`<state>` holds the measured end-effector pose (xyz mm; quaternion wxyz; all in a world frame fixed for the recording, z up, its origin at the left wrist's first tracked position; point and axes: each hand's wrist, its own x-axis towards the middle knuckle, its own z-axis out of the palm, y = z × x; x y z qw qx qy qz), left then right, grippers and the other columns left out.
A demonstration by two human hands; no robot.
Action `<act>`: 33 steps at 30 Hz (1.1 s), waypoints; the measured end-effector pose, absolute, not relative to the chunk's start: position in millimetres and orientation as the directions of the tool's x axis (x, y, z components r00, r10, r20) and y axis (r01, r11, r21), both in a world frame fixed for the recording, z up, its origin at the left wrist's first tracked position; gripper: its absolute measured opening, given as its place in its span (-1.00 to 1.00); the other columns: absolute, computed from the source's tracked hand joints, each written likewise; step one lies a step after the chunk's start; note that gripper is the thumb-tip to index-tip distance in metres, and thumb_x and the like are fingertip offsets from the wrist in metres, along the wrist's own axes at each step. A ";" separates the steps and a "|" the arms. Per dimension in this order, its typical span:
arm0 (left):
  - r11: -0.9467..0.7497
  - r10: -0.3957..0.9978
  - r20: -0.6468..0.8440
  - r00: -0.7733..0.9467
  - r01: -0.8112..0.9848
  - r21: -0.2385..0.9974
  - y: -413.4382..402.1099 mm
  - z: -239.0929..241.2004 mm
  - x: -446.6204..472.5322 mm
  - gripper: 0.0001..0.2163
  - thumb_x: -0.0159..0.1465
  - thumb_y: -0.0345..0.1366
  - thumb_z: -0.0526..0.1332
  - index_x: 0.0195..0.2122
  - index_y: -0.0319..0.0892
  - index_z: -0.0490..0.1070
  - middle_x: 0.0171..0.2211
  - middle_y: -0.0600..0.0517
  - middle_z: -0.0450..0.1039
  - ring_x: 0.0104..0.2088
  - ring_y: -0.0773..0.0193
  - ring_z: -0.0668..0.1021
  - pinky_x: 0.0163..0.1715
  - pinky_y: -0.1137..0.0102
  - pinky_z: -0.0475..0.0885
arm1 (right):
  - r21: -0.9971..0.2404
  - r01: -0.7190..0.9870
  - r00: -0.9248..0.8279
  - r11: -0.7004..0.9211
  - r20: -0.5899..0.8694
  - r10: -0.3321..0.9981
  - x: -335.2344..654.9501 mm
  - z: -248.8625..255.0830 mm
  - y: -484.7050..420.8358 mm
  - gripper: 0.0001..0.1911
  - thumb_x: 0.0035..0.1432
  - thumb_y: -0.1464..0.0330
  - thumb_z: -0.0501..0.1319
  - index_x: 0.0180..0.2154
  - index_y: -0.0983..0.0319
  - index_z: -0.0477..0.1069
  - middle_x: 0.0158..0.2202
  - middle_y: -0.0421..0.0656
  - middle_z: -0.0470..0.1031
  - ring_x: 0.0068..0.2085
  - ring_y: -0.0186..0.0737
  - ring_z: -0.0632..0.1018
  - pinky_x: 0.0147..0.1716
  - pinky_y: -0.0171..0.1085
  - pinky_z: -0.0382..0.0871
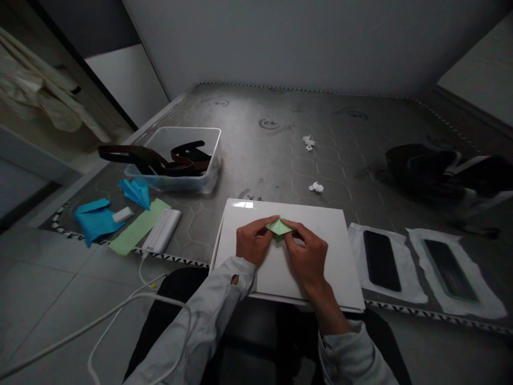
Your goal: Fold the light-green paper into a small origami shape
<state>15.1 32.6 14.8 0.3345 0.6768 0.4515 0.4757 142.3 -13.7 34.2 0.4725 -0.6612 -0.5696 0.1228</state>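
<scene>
A small piece of folded green paper (pixel 279 226) is held between my two hands, just above a white box (pixel 320 214). My left hand (pixel 253 239) pinches its left corner between thumb and fingers. On the right corner, my right hand (pixel 306 250) grips in the same way. The paper has a diamond outline with creases, and its lower point hangs between my thumbs. Both wrists are over the box, whose near edge lies by my lap.
A clear plastic bin (pixel 212 171) holding dark belts (pixel 160 163) stands left. Near it lie blue folded paper (pixel 94 219), a green strip (pixel 132 232) and a cabled white power bank (pixel 162 231). Two phones (pixel 382 260) rest on white sheets at right. Crumpled tissue (pixel 316 187) lies beyond the box.
</scene>
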 end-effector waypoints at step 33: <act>-0.341 0.938 0.302 0.167 0.304 0.890 31.1 22.7 15.1 -0.75 0.13 -0.29 0.29 -0.14 -0.15 0.47 -0.21 -0.01 0.59 -0.28 0.24 0.63 -0.26 0.38 0.56 | -0.776 0.630 0.254 0.030 0.243 0.936 159.0 41.8 -13.3 -0.74 0.19 0.15 0.20 -0.30 0.17 0.55 -0.41 -0.21 0.61 -0.54 -0.32 0.48 -0.49 -0.35 0.35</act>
